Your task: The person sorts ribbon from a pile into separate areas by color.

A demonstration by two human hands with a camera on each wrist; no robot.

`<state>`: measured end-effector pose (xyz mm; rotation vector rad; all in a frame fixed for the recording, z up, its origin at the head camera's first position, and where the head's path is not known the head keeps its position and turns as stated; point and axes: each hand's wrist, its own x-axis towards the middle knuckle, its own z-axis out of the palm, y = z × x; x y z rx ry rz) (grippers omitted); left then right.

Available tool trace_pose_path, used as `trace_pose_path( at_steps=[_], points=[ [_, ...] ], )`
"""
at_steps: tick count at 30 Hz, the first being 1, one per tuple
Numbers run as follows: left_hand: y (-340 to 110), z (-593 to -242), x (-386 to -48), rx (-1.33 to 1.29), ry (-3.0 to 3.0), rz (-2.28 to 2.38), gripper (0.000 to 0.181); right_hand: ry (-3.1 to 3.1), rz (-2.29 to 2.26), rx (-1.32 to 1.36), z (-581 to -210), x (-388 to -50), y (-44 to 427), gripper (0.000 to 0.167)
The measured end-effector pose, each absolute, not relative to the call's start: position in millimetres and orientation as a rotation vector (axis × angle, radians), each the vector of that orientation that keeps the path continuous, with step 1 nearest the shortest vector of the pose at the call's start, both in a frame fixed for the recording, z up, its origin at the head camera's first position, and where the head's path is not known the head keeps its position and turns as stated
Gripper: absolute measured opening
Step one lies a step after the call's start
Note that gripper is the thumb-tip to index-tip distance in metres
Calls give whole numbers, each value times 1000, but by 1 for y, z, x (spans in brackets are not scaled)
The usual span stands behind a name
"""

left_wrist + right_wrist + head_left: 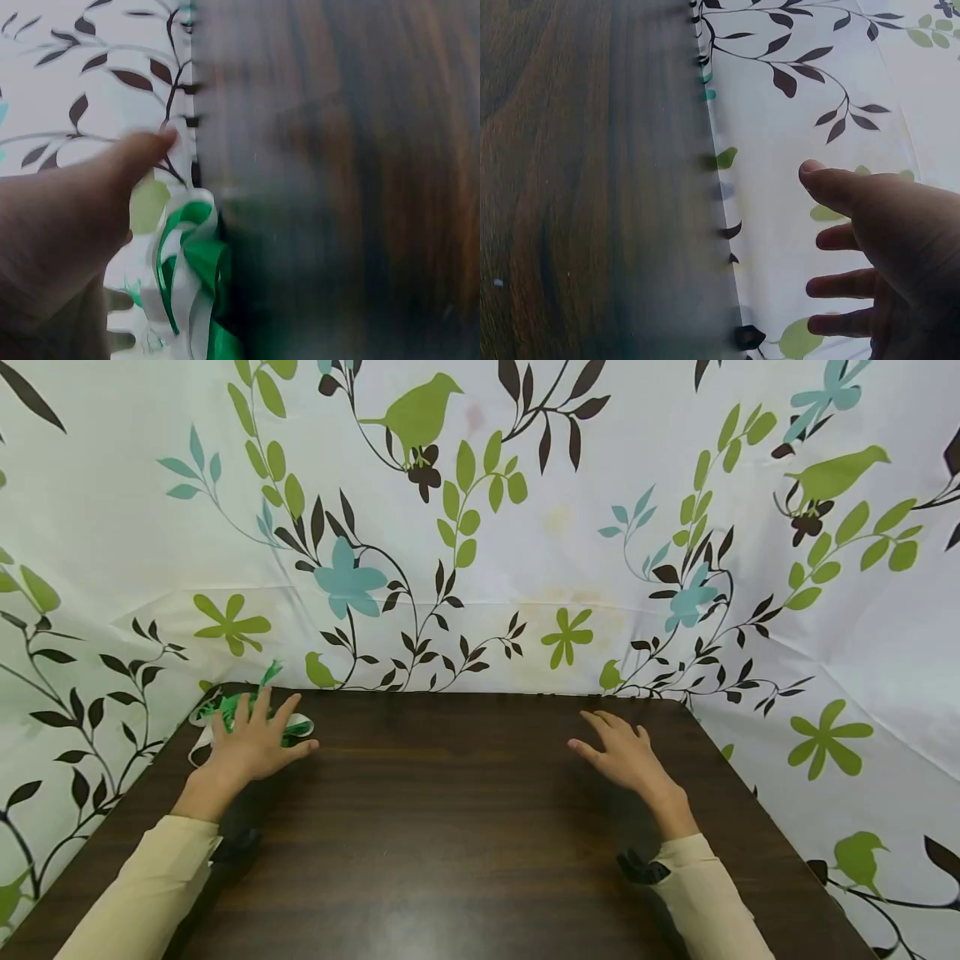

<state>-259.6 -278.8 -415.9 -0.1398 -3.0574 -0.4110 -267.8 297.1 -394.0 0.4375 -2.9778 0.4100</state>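
A bundle of green and white ribbon point(297, 727) lies at the table's far left corner; in the left wrist view the ribbon point(204, 262) shows loops of both colours. My left hand point(251, 747) is over the bundle in the head view, fingers spread and partly covering it; whether it touches the ribbon I cannot tell. The left wrist view shows this hand point(67, 232) beside the ribbon, its thumb extended. At the right, my right hand point(626, 756) is held over the table with fingers apart, holding nothing. Its fingers are also spread in the right wrist view point(900, 255).
The dark brown wooden table point(442, 810) reaches back to a white cloth point(540, 543) printed with leaves, birds and flowers, which hangs behind it and at both sides. Dark bands or devices are at both wrists, by the cream sleeves point(150, 885).
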Motion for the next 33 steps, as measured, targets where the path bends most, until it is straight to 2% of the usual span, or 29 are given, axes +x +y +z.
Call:
trace_pose_path(
  at_steps=[3,9,13,22,28,33],
  points=[
    [-292,-415,-262,-30,-3042,-546,97,-2984,429,483,-396,-266,291,75],
    [-316,-416,-261,209,-3006,-795,109,-2981,453,701,-397,-267,276,67],
    [-330,-423,-256,290,-3032,-903,106,-2955,497,806,-398,-269,267,63],
    [-329,-438,-257,142,-3093,-878,98,-3007,523,868,-408,-266,265,63],
    [-293,-437,-272,-25,-3143,-754,83,-2993,523,814,-401,-262,271,60],
    [-261,-433,-272,-131,-3152,-653,75,-2977,501,845,-403,-263,270,61]
  ],
)
